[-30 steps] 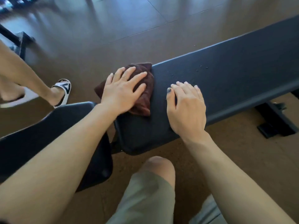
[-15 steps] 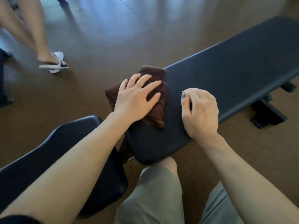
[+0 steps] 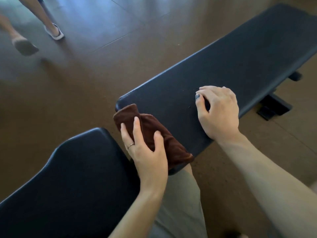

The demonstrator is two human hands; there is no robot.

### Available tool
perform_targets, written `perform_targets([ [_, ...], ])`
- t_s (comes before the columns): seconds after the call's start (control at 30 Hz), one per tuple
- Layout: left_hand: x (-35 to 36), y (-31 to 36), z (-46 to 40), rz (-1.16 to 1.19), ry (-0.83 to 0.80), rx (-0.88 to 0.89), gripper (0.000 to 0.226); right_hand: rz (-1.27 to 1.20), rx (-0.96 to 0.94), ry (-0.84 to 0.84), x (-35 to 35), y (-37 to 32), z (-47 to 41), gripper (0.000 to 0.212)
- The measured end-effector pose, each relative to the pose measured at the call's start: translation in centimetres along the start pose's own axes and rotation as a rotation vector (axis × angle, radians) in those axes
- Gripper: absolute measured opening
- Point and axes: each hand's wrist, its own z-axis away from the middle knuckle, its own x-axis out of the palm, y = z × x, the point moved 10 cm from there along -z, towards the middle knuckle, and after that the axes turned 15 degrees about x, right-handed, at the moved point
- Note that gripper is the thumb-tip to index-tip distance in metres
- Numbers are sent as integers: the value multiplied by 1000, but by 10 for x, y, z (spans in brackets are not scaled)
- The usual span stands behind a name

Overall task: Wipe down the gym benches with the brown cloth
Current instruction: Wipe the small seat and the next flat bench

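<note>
I find the left hand pressed flat over the brown cloth, fingers spread and thumb curled on top, so its grip is a pressing hold on the cloth rather than a clenched fist. The cloth lies folded along the near end of the long gym bench, on the padded tabletop at its rounded edge; I judge this placement suits wiping the end strip. The right hand rests on the same pad, well apart from the cloth, fingers loosely curled and grasping nothing; I judge it steadies the person. A second bench pad sits just beside the left forearm, not yet reached by the cloth. Another person's feet cross the floor far off.
</note>
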Motion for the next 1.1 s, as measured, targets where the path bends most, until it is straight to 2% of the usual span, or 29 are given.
perform_targets([
  [0.23,-12,-26,-119,-202,19,-18,53,11,19,54,-4,0,3,35],
  [0.33,-7,-22,-116,-295,-67,43,52,-22,34,93,-11,3,5,35],
  [0.43,-3,0,-57,-328,-225,264,54,-50,52,106,-14,4,5,38],
  [0.5,10,33,-4,-410,-374,527,57,-15,78,107,-15,13,1,42],
  [0.57,40,60,34,-557,-557,795,61,34,174,79,-14,39,-8,48],
  [0.63,69,73,37,-678,-714,947,69,9,294,17,-10,67,-15,54],
  [0.73,107,76,-7,-700,-880,932,72,-14,330,20,-9,77,-16,57],
  [0.83,127,74,-43,-801,-894,845,69,-64,330,5,-11,73,-14,66],
  [0.9,119,72,-26,-824,-881,859,65,-89,322,-23,-9,74,-14,69],
  [1.0,85,67,20,-786,-928,989,62,-44,309,-4,-8,74,-13,67],
  [1.1,88,65,15,-762,-956,1012,63,-1,316,26,-8,73,-13,66],
])
